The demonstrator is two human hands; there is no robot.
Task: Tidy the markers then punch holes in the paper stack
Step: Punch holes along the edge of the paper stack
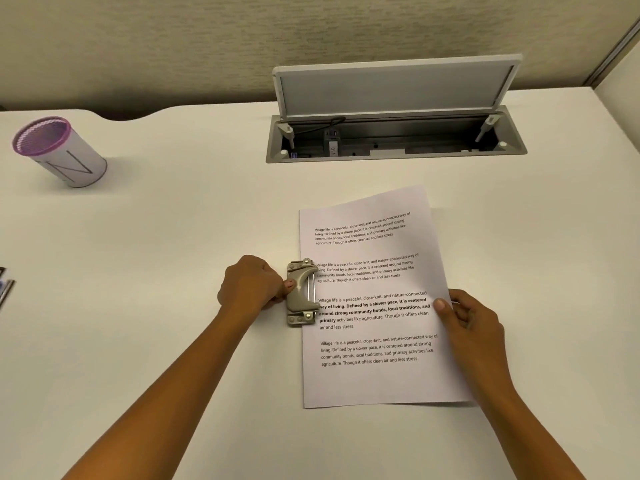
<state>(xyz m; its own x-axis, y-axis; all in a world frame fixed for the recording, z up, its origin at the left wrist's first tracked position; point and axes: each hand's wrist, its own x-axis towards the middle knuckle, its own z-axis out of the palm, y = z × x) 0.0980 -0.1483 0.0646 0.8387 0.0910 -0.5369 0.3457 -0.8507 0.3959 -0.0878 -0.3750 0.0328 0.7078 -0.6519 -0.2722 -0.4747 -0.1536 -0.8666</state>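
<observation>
A stack of printed white paper [374, 379] lies on the desk right of centre, slightly rotated. A beige metal hole punch [302, 293] sits over the middle of the stack's left edge. My left hand [254, 285] grips the punch from its left side, thumb on the lever. My right hand [465, 318] pinches the stack's right edge, thumb on top of the sheet. A purple-rimmed mesh cup [57, 150] wrapped in white paper stands at the far left; no markers show in it.
An open cable hatch [394, 147] with its lid raised is sunk into the desk behind the paper. Dark objects [5, 287], cut off by the frame, lie at the left edge. The white desk [173, 254] ends at a fabric partition behind.
</observation>
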